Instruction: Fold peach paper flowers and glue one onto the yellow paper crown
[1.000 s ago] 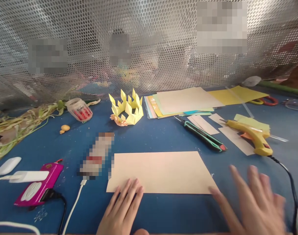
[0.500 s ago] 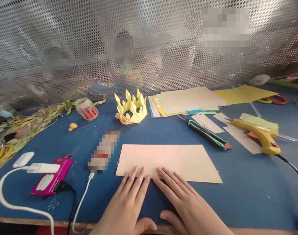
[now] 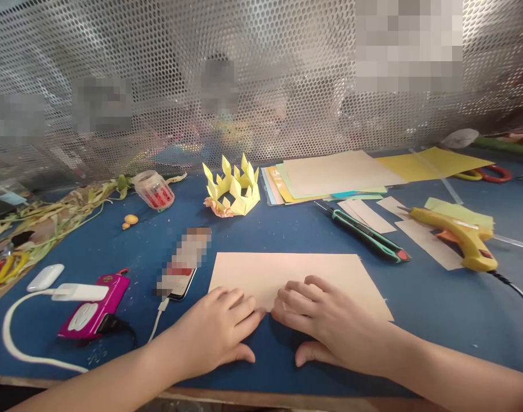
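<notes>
A pale cream sheet of paper point(image 3: 287, 274) lies flat on the blue table point(image 3: 261, 366), its long side towards me. My left hand point(image 3: 222, 326) rests on the sheet's near left part, fingers bent a little and thumb apart. Over the near middle and right part is my right hand point(image 3: 325, 323), its fingers curved with the tips on the paper and the thumb apart on the table side. Neither hand grips anything. The two index fingertips are close together near the sheet's near edge.
Beyond the sheet stands a yellow paper crown point(image 3: 240, 197). To its right are stacked papers point(image 3: 339, 174), a green-black cutter point(image 3: 367, 234) and a yellow glue gun point(image 3: 459, 232). On the left are a phone point(image 3: 186, 269), a magenta power strip point(image 3: 100, 309) and a jar point(image 3: 154, 190).
Both hands have moved forward onto the paper, and their stretched fingers are now bent. More of the forearms shows at the lower sides. The view has shifted slightly.
</notes>
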{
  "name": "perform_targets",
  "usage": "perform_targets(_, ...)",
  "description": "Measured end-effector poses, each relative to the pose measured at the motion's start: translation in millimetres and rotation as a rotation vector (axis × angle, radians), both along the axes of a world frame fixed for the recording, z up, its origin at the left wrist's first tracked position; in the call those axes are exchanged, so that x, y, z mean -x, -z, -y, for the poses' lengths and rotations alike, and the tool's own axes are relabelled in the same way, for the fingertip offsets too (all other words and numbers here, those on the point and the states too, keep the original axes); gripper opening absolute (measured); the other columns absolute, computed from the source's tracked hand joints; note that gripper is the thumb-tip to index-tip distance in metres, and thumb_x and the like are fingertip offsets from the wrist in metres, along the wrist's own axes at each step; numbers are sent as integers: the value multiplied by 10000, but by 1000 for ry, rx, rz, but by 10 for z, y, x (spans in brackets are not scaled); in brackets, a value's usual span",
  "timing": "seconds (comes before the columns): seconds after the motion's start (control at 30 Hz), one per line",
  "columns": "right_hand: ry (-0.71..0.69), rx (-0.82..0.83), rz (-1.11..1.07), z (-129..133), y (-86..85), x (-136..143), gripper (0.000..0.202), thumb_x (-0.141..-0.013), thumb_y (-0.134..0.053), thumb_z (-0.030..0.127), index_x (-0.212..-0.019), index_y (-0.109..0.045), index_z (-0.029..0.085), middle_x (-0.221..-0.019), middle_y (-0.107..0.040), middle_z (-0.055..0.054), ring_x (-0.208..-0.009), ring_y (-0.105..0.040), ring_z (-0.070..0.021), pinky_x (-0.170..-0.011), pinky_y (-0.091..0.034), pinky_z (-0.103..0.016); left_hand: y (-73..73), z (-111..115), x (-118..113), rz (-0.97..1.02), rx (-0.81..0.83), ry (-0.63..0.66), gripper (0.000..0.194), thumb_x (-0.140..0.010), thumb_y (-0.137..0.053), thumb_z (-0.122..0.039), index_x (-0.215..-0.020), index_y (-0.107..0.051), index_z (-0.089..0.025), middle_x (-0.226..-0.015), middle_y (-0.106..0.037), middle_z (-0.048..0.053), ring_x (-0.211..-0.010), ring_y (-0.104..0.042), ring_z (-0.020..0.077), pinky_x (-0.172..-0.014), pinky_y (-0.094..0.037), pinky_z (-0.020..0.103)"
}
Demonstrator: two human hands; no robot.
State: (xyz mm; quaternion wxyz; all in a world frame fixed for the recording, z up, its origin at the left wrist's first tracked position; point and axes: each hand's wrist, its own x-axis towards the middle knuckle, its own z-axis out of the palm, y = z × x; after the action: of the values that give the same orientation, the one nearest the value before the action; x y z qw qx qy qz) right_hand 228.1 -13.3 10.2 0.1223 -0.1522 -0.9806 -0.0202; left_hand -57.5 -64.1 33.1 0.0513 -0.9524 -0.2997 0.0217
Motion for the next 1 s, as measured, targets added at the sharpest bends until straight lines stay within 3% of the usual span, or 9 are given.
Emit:
perform_targets(0.1, -29, -2, 9, -32, -35, -72, 630, -1094, -392, 717, -1386, -674, 234, -1276, -786, -55, -1166, -678, -265, -972, -464, -435, -50, -53, 18, 4, 30, 13, 504, -1067, -683, -533, -1409, -683, -163, -1250, -796, 83, -1106, -721, 259, -960, -553, 361)
perform_targets(0.2, -31, -32, 7, -37, -46, -145, 612, -1105, -377, 708, -1372, -691, 254, -1323, -793, -41, -1276, -670, -278, -1030, -453, -460, -91, -84, 26, 12, 37, 23, 319, -1146, -548, -301, -1412, -676, -182, -1253, -797, 61, -1122, -711, 251, -1009, -535, 385)
perform_targets(0.33, 2, -79, 9, -5, -24, -289, 562, -1106, -435, 677, -1378, -696, 260, -1406, -768, -51, -1351, -650, -299, -1077, -449, -493, -113, -110, 66, 31, 39, 72, 428, -1070, -471, -65, -1446, -650, -163, -1320, -787, 58, -1210, -672, 260, -1107, -470, 416)
perform_targets(0.5, 45, -147, -39, 64, -8, -504, 497, -1132, -438, 603, -1364, -714, 260, -1417, -765, -47, -1341, -645, -291, -1112, -421, -495, -104, -178, 4, 17, 60, 118, 383, -1038, -552, -83, -1390, -675, -172, -1272, -797, 55, -1187, -673, 266, -1093, -456, 429)
perform_targets(0.67, 72, -202, -50, 100, 15, -611, 509, -1148, -430, 553, -1473, -671, 244, -1412, -771, -53, -1349, -645, -274, -1108, -434, -471, -55, -295, -352, 18, 75, 176, 440, -1079, -553, -146, -1513, -599, -207, -1254, -794, 43, -1176, -673, 260, -1025, -481, 429)
perform_targets(0.8, 62, -204, -16, 104, -11, -663, 558, -1149, -406, 558, -1521, -635, 210, -1439, -761, -86, -1364, -652, -293, -1105, -456, -499, -27, -399, -573, 43, 84, 233, 277, -1133, -530, -224, -1369, -674, -211, -1297, -785, 40, -1175, -676, 238, -958, -469, 403)
perform_targets(1.0, 73, -184, 7, 116, -104, -821, 597, -1101, -488, 644, -1459, -684, 208, -1423, -773, -107, -1331, -700, -310, -1047, -528, -507, -36, -467, -469, 104, 72, 250, 256, -1149, -497, -202, -1332, -676, -211, -1333, -783, 17, -1212, -672, 223, -955, -421, 386)
